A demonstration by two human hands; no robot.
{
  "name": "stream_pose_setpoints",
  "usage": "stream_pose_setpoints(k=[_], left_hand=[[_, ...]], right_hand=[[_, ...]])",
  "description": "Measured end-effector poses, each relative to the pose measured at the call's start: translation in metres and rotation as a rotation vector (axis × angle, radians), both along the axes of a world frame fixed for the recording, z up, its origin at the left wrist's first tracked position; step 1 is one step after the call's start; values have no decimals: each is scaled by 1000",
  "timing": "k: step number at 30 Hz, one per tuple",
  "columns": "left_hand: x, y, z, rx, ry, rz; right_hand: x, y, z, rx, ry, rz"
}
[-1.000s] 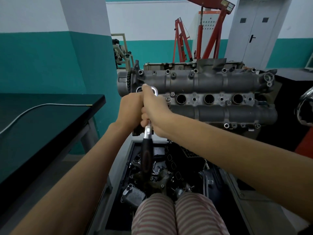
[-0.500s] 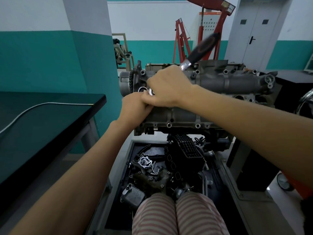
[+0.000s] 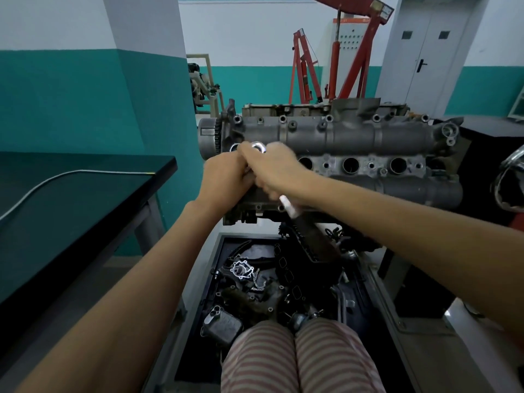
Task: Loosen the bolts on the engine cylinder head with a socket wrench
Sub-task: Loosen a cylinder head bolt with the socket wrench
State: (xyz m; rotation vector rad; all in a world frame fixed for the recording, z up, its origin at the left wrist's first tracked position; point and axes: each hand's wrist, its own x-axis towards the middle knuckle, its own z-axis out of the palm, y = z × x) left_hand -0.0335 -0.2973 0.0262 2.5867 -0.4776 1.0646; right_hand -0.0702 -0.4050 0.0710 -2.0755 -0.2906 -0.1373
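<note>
The socket wrench [image 3: 286, 205] sits at the near left end of the cylinder head [image 3: 354, 143], its bright head up by the knuckles and its dark handle slanting down to the right, blurred. The right hand [image 3: 272, 171] is wrapped around the wrench shaft. The left hand [image 3: 226, 180] presses against it with fingers curled; what it grips is hidden. Below lies a tray of engine parts [image 3: 255, 282]. A dark bench [image 3: 85, 199] stands left, and 1 red engine hoist [image 3: 340, 61] stands far behind.
</note>
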Motion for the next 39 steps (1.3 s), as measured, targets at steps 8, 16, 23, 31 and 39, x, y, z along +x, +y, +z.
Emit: stream_pose_setpoints(k=[8, 16, 23, 31, 39], left_hand=[[3, 0, -6, -71, -121, -115], [0, -1, -4, -37, -144, -92], [-3, -3, -2, 49, -54, -13], [-1, -1, -4, -79, -88, -90], [-2, -2, 1, -36, 9, -9]], right_hand=[[17, -27, 36, -1198, -873, 102], [-2, -5, 0, -194, -149, -151], [-3, 9, -12, 614, 519, 87], [6, -13, 30, -959, -466, -85], [4, -6, -16, -671, -774, -224]])
